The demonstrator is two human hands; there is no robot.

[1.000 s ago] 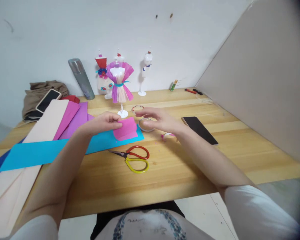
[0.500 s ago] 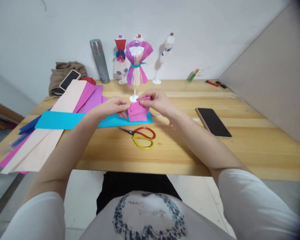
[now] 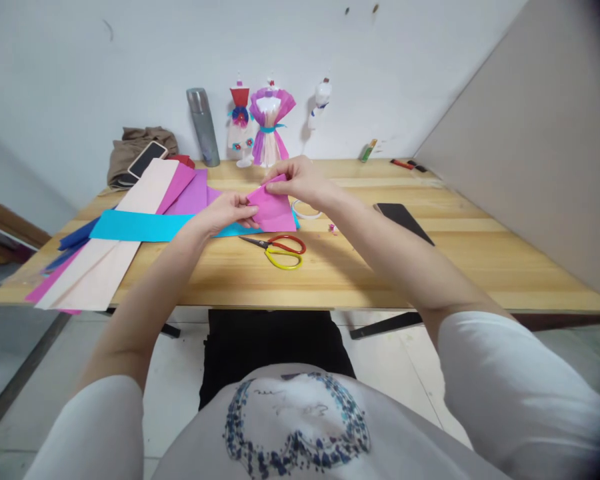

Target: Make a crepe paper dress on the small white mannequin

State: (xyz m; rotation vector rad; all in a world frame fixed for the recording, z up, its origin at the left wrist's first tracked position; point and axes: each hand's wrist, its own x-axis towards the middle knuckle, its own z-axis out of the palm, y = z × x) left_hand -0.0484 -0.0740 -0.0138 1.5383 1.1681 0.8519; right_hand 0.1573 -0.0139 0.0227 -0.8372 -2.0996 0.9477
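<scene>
Between my two hands a small pink paper piece [image 3: 275, 212] is held up over the right end of a blue paper strip [image 3: 145, 227]. My left hand [image 3: 231, 212] pinches its left edge, and my right hand [image 3: 296, 181] grips its top edge between thumb and fingers. Just below the paper, scissors [image 3: 275, 250] with one red and one yellow handle lie on the wooden table [image 3: 330, 280]. Behind my hands stands a small dress form in a purple and cream paper dress [image 3: 269, 133]; my right hand hides its base.
Pale, pink and purple paper strips [image 3: 147, 187] lie at the left. A grey bottle [image 3: 205, 130], a brown cloth [image 3: 135, 147] and a phone [image 3: 149, 159] are behind them. Another phone [image 3: 405, 222] lies right. A white ring [image 3: 307, 215] is near my right wrist.
The pink paper has opened out and now looks larger and tilted. My right hand has lifted its top edge. The whole view has shifted, with the table's front edge higher in the picture.
</scene>
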